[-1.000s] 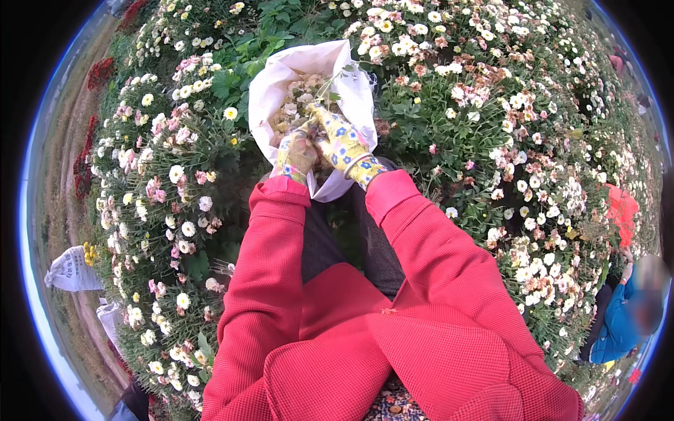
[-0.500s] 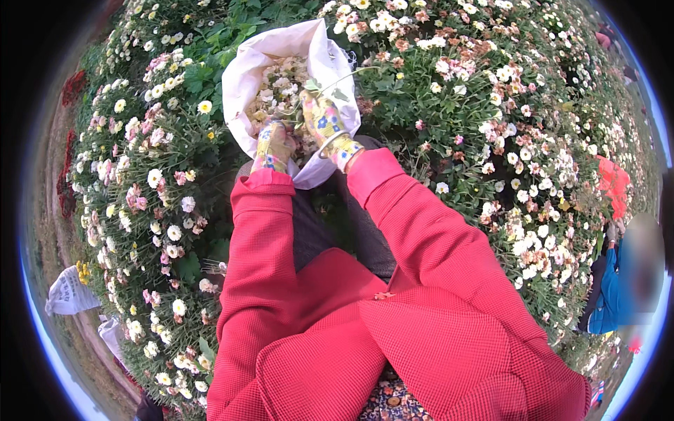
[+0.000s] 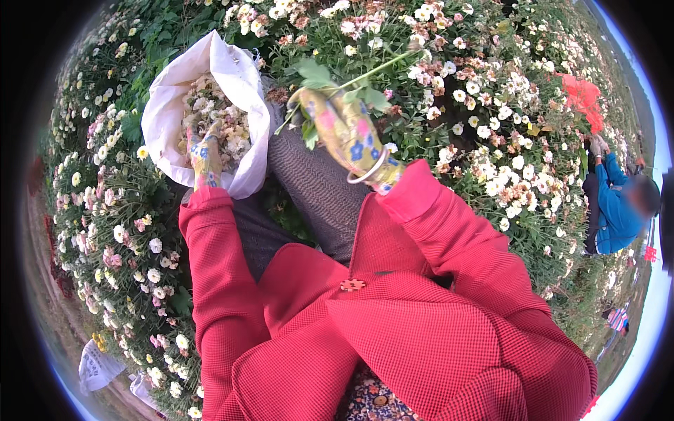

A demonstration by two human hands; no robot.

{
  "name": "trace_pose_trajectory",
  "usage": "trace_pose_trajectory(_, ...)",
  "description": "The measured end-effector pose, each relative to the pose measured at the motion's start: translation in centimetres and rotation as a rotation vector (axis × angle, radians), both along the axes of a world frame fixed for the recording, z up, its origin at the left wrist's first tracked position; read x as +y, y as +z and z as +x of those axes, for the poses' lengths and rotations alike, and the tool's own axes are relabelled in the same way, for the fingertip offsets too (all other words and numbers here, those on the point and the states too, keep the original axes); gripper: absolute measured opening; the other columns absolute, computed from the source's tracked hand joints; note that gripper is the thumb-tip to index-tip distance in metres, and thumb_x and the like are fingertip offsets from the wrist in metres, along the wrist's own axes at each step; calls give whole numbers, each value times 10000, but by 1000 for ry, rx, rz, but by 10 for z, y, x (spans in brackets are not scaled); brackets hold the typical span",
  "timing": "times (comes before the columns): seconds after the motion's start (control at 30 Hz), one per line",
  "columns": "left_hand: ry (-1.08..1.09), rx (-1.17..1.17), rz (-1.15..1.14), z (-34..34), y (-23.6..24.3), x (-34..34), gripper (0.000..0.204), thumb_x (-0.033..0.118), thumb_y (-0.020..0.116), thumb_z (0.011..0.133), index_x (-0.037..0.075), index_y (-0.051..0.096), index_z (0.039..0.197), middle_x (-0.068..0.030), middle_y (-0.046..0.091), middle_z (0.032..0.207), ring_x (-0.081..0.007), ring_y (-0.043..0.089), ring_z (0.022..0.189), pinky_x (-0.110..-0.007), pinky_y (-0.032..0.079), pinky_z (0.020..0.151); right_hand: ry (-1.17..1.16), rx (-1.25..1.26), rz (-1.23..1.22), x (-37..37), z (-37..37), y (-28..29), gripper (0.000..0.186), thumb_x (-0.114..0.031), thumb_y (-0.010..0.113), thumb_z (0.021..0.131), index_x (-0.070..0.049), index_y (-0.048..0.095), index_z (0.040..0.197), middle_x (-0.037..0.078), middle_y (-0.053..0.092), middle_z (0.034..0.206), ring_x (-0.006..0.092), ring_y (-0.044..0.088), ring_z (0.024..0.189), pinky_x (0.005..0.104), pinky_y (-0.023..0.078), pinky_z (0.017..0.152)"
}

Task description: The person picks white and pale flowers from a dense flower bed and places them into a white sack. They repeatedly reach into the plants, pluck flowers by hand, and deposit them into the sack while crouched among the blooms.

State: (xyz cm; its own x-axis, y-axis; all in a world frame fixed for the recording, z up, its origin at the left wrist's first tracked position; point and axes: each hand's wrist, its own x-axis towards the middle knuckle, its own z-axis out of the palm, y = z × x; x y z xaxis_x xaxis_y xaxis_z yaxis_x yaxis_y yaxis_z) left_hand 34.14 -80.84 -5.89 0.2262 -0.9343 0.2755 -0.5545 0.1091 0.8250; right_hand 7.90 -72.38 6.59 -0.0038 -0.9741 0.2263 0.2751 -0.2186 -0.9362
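Observation:
A white woven sack [image 3: 160, 105] stands with its mouth spread wide, half full of picked chrysanthemum heads [image 3: 226, 116] in white, cream and faded pink. My left hand [image 3: 206, 160], in a yellow floral glove, is inside the sack's near side. Its visible fingers stretch over the blossoms, their tips partly lost among them. To the right of the sack, above my knee, my right hand [image 3: 345, 133] wears a matching glove and a pale bangle. Its fingers are closed on a leafy green stem [image 3: 380, 70], whose leaves stick out on both sides.
Dense flowering chrysanthemum bushes [image 3: 484, 126] surround my legs [image 3: 309, 189]. At the right, a person in blue [image 3: 618, 210] works near a red cloth or bag [image 3: 581, 102]. Another white sack [image 3: 98, 366] lies by a dirt strip at the lower left.
My right hand has come out of the sack and moved right, carrying the leafy stem. My left hand stays at the sack. The whole view has swung, so the sack appears further left.

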Motion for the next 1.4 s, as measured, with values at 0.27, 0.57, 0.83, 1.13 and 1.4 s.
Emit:
trace_pose_trajectory(0.27,-8,5,-67,-20,12,11,361,73,581,868,26,552,1225,-127,596,1078,-250,586,1013,-342,486,862,148,1284,158,2,-147,-96,323,-263,621,866,-30,636,1089,151,671,988,292,679,802,416,562,692)
trace_pose_trajectory(0.57,-58,3,-106,-35,16,48,387,67,582,866,29,538,1249,-128,579,1124,-243,580,1023,-333,491,856,547,1877,657,30,-153,-182,272,-159,527,885,-95,684,1097,128,681,1088,318,648,1033,432,531,849)
trace_pose_trajectory(0.83,-47,-61,-97,-33,28,58,383,-8,532,890,1,507,1272,-133,526,1246,-219,550,1094,-306,448,935,-233,1322,90,96,-232,-43,165,-161,542,884,-59,631,977,159,661,882,346,639,787,425,508,733)
trace_pose_trajectory(1.13,-134,39,-116,-51,12,56,350,42,566,898,15,522,1244,-130,594,1178,-222,583,1043,-331,453,915,169,1335,505,97,-295,-122,401,-120,617,805,-83,553,1199,199,636,1063,367,615,972,435,481,831)
trace_pose_trajectory(1.4,-233,-383,-190,-140,70,74,364,-87,538,810,16,591,1154,-140,481,1278,-242,516,1142,-298,444,933,140,1713,-44,106,-274,-148,248,-180,631,823,-86,601,1050,212,650,885,380,627,861,464,489,742)
